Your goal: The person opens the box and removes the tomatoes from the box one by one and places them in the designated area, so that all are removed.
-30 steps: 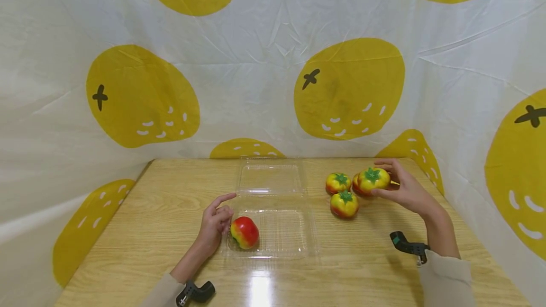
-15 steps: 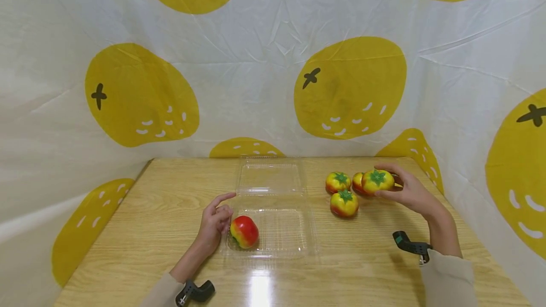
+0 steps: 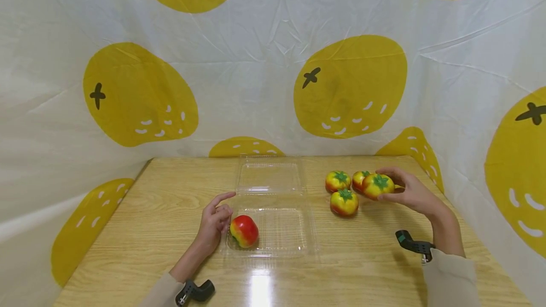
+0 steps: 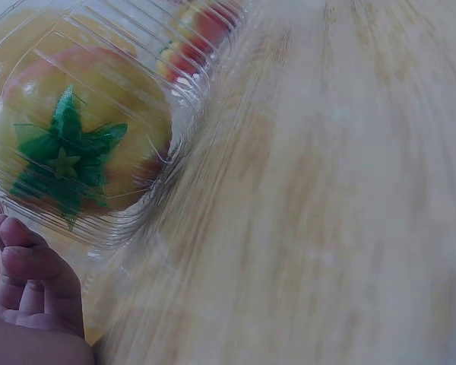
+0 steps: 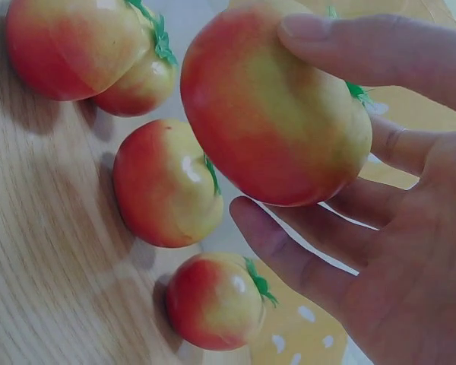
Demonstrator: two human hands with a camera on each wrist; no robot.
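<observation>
My right hand [image 3: 411,192] grips a yellow-and-red toy persimmon [image 3: 377,186] with a green leafy top, thumb on one side and fingers on the other. In the right wrist view this persimmon [image 5: 273,114] is off the tabletop. Left of it in the head view stand other toy persimmons [image 3: 344,203], one partly hidden behind it. My left hand [image 3: 213,224] holds the left rim of an open clear plastic clamshell container [image 3: 309,231], index finger stretched forward and other fingers curled. A redder toy persimmon [image 3: 244,231] lies tipped sideways inside, its green top [image 4: 64,152] facing the left wrist camera.
The container's clear lid [image 3: 270,176] lies folded back toward the far edge of the wooden table [image 3: 179,184]. A white curtain [image 3: 247,84] with large yellow fruit prints hangs behind and along both sides. Each wrist wears a black camera mount [image 3: 414,246].
My right hand has moved slightly right and toward me with the persimmon, lowering it a little. More of the persimmon behind it shows. The left hand and container stay put.
</observation>
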